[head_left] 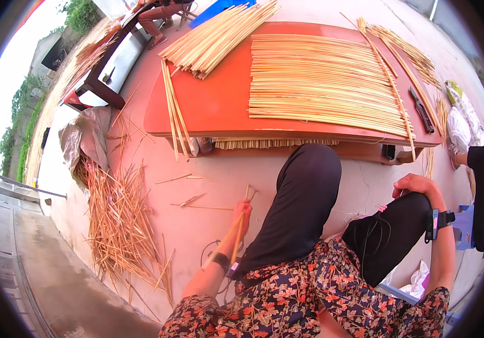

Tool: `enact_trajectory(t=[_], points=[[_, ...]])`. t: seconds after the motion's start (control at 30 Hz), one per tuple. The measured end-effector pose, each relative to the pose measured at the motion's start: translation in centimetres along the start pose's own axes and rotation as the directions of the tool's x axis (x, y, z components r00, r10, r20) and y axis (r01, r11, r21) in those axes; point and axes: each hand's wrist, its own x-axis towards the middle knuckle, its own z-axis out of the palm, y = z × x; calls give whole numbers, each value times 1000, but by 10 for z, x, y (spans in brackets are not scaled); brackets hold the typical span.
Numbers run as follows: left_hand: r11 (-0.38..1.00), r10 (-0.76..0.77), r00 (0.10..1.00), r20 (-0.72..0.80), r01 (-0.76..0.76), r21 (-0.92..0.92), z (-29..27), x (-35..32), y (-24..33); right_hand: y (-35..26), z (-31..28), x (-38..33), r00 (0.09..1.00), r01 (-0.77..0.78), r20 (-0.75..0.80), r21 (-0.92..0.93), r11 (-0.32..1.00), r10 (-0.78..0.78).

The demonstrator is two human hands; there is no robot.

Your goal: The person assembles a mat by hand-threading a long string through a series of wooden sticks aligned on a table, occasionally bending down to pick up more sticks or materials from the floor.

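Observation:
My left hand (243, 216) is closed round a few short pale stalks (234, 239), low beside my left knee. My right hand (414, 183) rests by my right knee with its fingers curled; whether anything is in them is hidden. Before me, a row of straw-coloured stalks (321, 79) lies side by side on the red table (197, 112), with a long stalk (391, 79) crossing its right end. A loose bundle of stalks (219, 39) is heaped at the table's far left, and several stalks (175, 110) hang over the near left edge.
A black-handled tool (421, 110) lies at the table's right end. Left on the floor, a heap of broken stalks (121, 225) spills from a sack (87, 135). More stalks (264, 143) sit under the tabletop. Another person's legs (155, 19) show at the far left, beside a dark table (101, 84).

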Motion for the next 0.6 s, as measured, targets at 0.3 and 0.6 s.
enact_trajectory(t=[0.3,0.6], points=[[909,-199,917,-346,40,-415,-85,91,200,27,-1,-7,999,-24,-32,24,999,25],[605,74,860,-504,364,708,-174,316,177,9,5,-10,999,34,-40,-52,998,-36]])
